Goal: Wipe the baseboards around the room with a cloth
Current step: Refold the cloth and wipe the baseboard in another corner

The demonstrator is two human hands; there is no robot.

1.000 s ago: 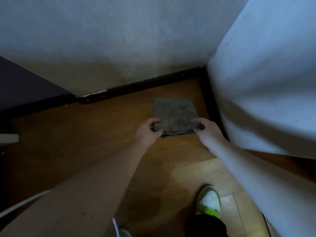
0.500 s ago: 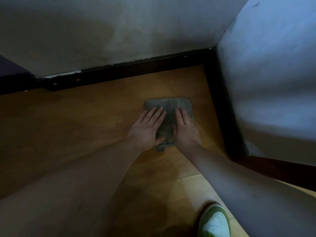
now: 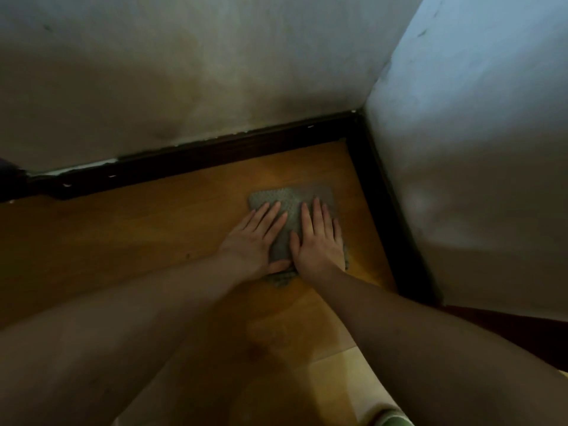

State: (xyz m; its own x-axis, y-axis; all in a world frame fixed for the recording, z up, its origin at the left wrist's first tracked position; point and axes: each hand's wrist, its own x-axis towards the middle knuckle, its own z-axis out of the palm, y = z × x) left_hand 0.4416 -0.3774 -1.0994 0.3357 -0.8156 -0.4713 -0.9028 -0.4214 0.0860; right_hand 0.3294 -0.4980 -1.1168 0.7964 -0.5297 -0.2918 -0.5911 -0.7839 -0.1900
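The cloth (image 3: 293, 210) lies flat on the wooden floor (image 3: 153, 235) at centre frame, under the left hand (image 3: 253, 239) and right hand (image 3: 319, 241), whose fingers are straight and pressing down, gripping nothing. The baseboard (image 3: 215, 152) crosses above the fingertips; a second baseboard strip (image 3: 387, 216) runs down the right, nearer the right hand, so I judge either lies a short push away.

cloth (image 3: 292, 207): grey, nubby | baseboards (image 3: 190, 156): dk brown | floor (image 3: 153, 229): orange-brown wood | walls (image 3: 184, 72): off-white, stained
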